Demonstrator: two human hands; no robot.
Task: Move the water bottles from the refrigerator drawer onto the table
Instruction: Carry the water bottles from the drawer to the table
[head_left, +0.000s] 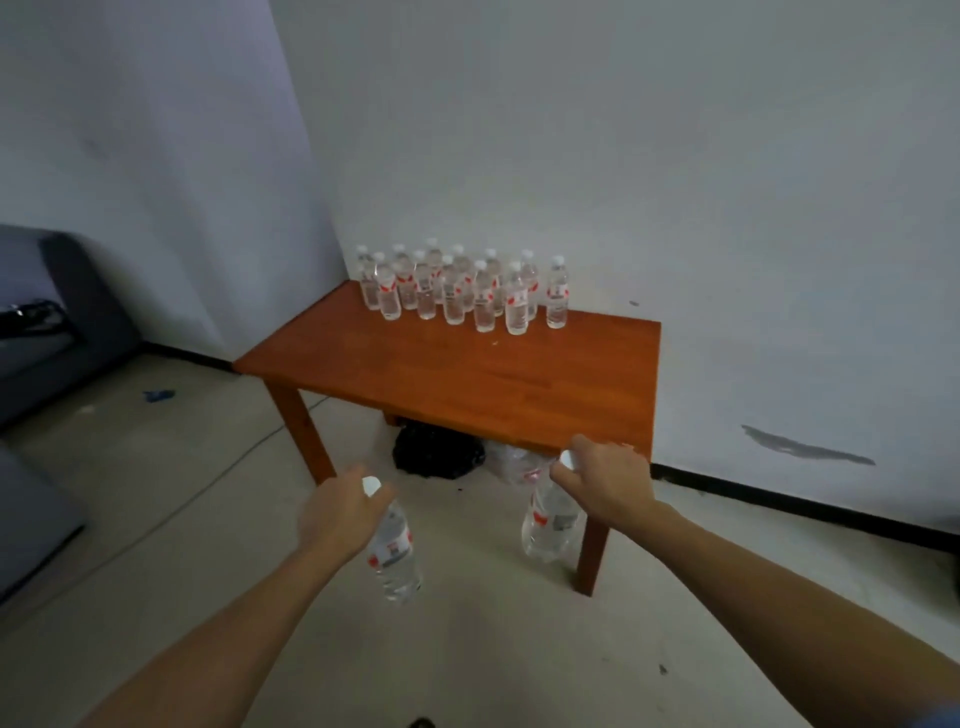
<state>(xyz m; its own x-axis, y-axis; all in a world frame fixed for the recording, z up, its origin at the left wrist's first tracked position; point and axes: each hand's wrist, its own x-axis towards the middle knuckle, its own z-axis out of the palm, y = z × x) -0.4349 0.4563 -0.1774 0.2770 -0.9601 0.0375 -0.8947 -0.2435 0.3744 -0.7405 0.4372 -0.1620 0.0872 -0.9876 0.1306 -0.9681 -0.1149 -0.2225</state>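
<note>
**Two bottles in hand, short of the worktop**

Nearest: both bare forearms reach forward from the bottom edge. The left hand (337, 512) is curled round the neck of the left bottle (395, 556), with the fingers just under its white cap. This bottle hangs below the hand, tilted with its base toward the lower right, over the pale floor (208, 545). It is clear, with a red-and-white label.

The right hand (602, 480) grips the right bottle (550, 525) the same way, at the neck, with the cap showing beside the thumb. That bottle hangs close to upright in front of the near right leg of the worktop (467, 374). The right hand overlaps the near edge of the worktop in the view (whether it touches the edge cannot be told).

Middle: the worktop is an orange-brown wooden table set into the room corner, with its front half bare. Beneath it lie a black bag (436, 449) and, just to its right, a clear plastic bag (511, 460). A thin cable (249, 452) runs across the floor to the left, and a blue scrap (158, 396) lies further left.

Far: the standing bottles (457, 286), a dozen or so by cap count, stand upright in two loose rows along the back edge of the worktop. They are close together, and the rightmost stands slightly apart. A grey sofa (62, 322) sits at the left edge of the view. The white wall (623, 156) behind carries a grey smear (800, 447) low on the right
</note>
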